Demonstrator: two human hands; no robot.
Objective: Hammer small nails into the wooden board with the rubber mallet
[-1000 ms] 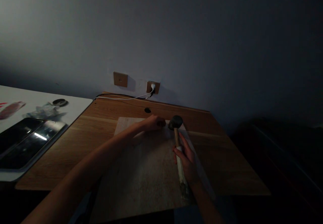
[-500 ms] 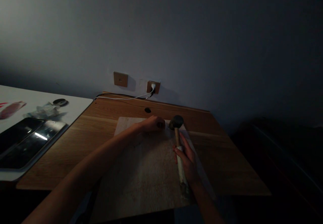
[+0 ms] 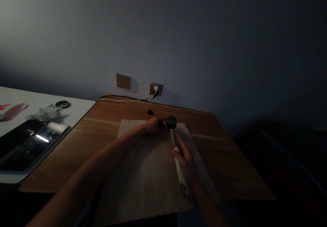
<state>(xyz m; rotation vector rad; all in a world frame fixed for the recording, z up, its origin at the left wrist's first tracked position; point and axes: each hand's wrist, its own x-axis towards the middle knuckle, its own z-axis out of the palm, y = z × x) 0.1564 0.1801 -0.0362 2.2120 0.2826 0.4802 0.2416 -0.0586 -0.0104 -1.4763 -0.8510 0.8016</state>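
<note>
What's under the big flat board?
The board lies on the brown wooden desk, which shows on its left, right and far sides. The left hand is at its far edge; the right hand holds a mallet over it. Anything between board and desk is hidden.

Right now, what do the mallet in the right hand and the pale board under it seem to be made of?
The mallet has a head that looks like dark matte rubber, without shine; its handle looks wooden, light brown, whitish lower down. The pale board is probably bare wood or plywood: dull, faint grain, paler than the table. Dim light leaves both uncertain.
</note>
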